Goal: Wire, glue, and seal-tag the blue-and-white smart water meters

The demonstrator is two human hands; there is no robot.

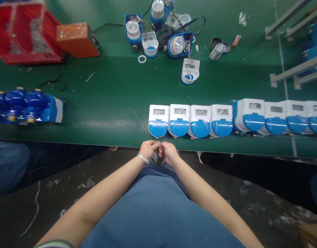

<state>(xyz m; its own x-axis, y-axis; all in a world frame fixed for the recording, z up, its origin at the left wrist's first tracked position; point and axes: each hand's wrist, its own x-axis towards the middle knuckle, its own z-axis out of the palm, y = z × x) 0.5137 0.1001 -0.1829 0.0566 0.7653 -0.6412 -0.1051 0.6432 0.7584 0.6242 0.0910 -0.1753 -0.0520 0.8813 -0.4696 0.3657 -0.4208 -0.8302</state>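
At the front edge of the green workbench (103, 113), my left hand (148, 149) and my right hand (169, 151) meet with fingers pinched together. Between the fingertips is something small that I cannot make out. Just beyond them stands a white-and-blue water meter (158, 121), its display facing up. A second water meter (179, 120), a third water meter (200, 121) and another water meter (221, 120) stand close beside it to the right. My left wrist wears a silvery bracelet (143, 158).
More meters (254, 115) continue rightward. Blue meter bodies (35, 103) lie at left. Behind are a red parts bin (48, 38), an orange box (75, 39), opened meters (177, 45) with wires, and a white ring (142, 59). Metal rack bars (298, 70) jut in at right.
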